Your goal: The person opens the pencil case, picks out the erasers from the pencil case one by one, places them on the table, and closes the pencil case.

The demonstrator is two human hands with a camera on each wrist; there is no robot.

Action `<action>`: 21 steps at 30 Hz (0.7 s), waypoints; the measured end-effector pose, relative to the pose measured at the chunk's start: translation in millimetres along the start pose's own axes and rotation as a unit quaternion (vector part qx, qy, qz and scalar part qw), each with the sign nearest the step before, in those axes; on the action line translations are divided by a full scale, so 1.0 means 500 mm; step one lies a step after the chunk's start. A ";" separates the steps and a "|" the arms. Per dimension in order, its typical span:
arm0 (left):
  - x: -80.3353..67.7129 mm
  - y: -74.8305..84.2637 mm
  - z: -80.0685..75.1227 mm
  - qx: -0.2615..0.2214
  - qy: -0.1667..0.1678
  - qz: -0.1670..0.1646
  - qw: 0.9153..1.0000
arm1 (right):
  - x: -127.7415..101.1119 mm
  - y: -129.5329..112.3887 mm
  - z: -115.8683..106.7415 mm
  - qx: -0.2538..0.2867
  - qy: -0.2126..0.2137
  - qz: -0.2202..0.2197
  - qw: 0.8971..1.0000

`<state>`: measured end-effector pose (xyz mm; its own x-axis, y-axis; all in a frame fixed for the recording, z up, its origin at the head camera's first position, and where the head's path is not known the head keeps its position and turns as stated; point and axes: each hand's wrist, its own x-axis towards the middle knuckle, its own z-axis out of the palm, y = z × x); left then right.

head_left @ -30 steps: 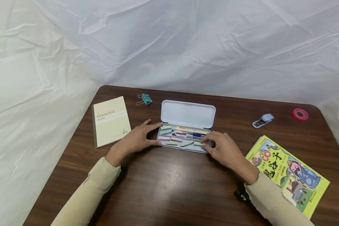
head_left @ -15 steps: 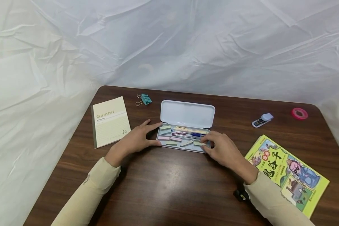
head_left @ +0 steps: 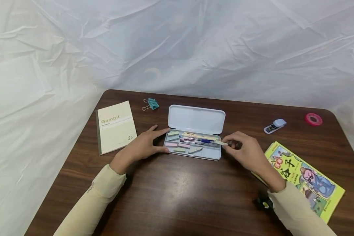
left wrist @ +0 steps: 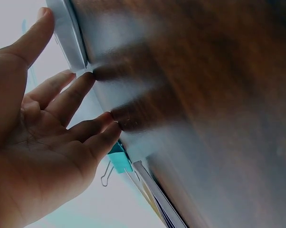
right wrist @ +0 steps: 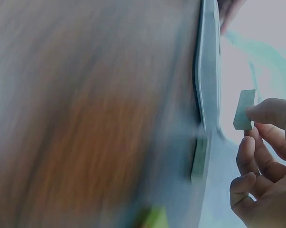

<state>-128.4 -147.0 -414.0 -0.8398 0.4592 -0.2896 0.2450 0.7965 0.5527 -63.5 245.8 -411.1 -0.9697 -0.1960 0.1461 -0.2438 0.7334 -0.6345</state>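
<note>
Right wrist view blurs the pencil case (right wrist: 204,95), pinched green strip (right wrist: 243,110) clear.

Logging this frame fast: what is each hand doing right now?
Left hand: open, straight fingers steadying the left end of the white plastic pencil case.
Right hand: pinching a small pale green flat piece beside the case's right end.

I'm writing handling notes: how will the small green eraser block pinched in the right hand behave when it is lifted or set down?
The green eraser block looks light, since two fingers of the right hand carry it. Its flat, blocky faces suggest no rolling. It keeps its shape in the pinch, so it is probably fairly stiff.
</note>
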 end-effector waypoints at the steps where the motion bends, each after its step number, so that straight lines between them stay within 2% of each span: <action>1: 0.000 0.000 0.000 0.000 0.000 0.000 1.000 | -0.003 0.007 -0.008 -0.008 0.007 0.004 1.000; 6: 0.001 0.000 0.001 0.004 -0.001 -0.002 1.000 | -0.024 0.052 -0.048 -0.042 0.029 0.032 0.998; 12: 0.000 0.000 0.000 0.006 0.001 0.000 1.000 | -0.045 0.098 -0.083 -0.056 0.037 0.061 0.996; 21: -0.001 0.001 0.000 0.006 0.002 0.002 1.000 | -0.045 0.120 -0.088 -0.087 0.010 0.098 0.991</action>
<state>-127.6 -146.8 -413.6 -0.8410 0.4607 -0.2837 0.2537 0.7990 0.5452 -56.8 322.8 -419.1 -0.9984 -0.0271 0.0491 -0.0485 0.8572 -0.5128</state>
